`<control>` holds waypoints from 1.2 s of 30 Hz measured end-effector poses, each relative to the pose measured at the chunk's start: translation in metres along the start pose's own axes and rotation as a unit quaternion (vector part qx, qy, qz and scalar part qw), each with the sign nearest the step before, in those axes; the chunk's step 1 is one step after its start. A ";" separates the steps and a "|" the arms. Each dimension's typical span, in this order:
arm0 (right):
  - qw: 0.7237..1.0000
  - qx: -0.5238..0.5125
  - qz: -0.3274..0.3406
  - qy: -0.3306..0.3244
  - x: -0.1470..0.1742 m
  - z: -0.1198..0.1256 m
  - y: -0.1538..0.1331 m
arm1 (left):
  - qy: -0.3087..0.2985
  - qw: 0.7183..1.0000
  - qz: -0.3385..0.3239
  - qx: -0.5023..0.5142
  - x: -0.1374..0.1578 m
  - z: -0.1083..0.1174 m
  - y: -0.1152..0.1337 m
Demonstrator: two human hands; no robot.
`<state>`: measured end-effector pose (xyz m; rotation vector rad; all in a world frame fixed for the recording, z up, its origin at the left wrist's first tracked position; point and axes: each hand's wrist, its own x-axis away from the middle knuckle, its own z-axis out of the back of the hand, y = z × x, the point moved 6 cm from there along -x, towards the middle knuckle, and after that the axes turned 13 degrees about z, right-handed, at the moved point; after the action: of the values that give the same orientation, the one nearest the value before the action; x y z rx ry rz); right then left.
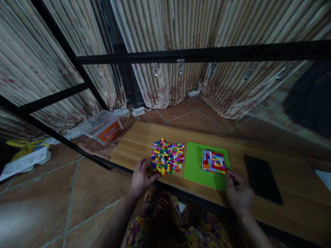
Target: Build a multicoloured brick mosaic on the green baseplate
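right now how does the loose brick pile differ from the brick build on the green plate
The loose brick pile lies scattered, while the brick build is packed into a compact block. The pile sits directly on the wooden table; the build sits on the green plate. The pile spreads over more area than the build. Both are made of small, many-coloured bricks.

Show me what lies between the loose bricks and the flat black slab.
The head view shows the green baseplate there, bearing a multicoloured brick build, the right hand at the build's near right corner, plus wooden tabletop.
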<state>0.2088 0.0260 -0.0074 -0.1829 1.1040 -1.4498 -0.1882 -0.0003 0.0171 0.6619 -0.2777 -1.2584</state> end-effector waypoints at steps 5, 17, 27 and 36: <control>1.000 0.009 0.003 -0.002 0.000 0.000 -0.001 | -0.024 0.999 0.011 0.042 -0.005 -0.007 0.003; 0.999 0.022 0.026 -0.004 -0.001 0.001 -0.005 | 0.005 0.995 0.007 0.102 -0.012 -0.016 0.014; 0.999 0.037 0.036 -0.012 -0.001 0.001 -0.005 | -0.007 0.994 -0.005 0.113 -0.004 -0.012 0.016; 0.999 0.033 0.035 -0.004 -0.002 0.002 -0.007 | 0.038 0.997 -0.020 0.061 -0.010 -0.006 0.013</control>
<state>0.2057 0.0252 -0.0012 -0.1034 1.0449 -1.4200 -0.1775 0.0125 0.0216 0.8230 -0.2811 -1.2583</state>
